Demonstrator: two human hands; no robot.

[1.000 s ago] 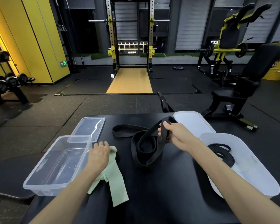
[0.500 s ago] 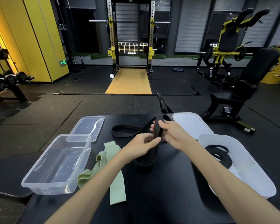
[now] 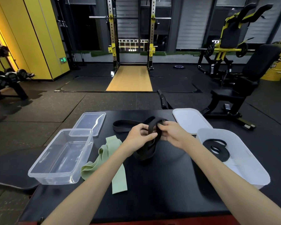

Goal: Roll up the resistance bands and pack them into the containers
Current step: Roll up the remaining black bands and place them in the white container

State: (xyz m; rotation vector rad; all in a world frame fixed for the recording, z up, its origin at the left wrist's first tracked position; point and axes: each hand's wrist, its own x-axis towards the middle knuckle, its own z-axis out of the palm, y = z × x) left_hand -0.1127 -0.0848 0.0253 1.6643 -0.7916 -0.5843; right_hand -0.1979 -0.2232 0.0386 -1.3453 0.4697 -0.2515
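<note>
Both hands hold a wide black resistance band (image 3: 146, 151) above the middle of the black table (image 3: 161, 192). My left hand (image 3: 140, 135) grips it from the left, my right hand (image 3: 169, 133) pinches its looped top from the right. The band's tail (image 3: 120, 125) lies on the table behind them. A pale green band (image 3: 115, 163) lies loose beside the clear container (image 3: 44, 161). The white container (image 3: 250, 163) on the right holds a coiled thin black band (image 3: 217, 148).
A clear lid (image 3: 89, 122) lies behind the clear container, and a white lid (image 3: 190, 120) behind the white one. Gym machines, a squat rack and a dumbbell rack stand on the floor beyond the table.
My left hand left the green band, crossed right and took hold of the black band beside my right hand. The band is now gathered into a tighter loop between both hands.
</note>
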